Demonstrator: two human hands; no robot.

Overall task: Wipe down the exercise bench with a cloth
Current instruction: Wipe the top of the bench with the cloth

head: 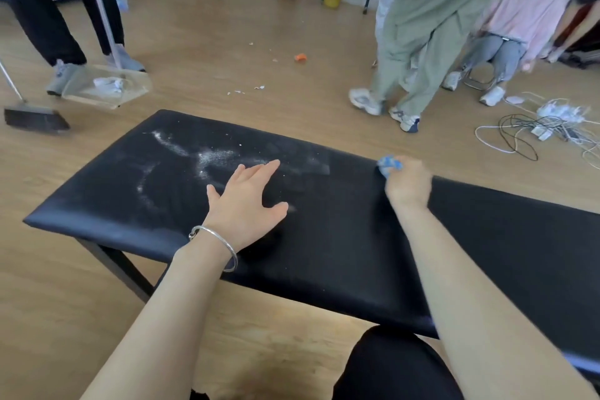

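A long black padded bench (341, 253) runs across the view from left to lower right. White powder (207, 157) is scattered over its left half. My left hand (246, 204) rests flat on the bench top with fingers spread, beside the powder. My right hand (407, 183) grips a bunched blue cloth (389, 165) at the bench's far edge, to the right of the powder. The cloth is mostly hidden by my fingers.
A person with a broom (35, 118) and a clear dustpan (107, 86) stands at the left. Another person (422, 26) walks behind the bench, and one sits at the right. Cables (535, 133) and scraps of litter (300, 57) lie on the wooden floor.
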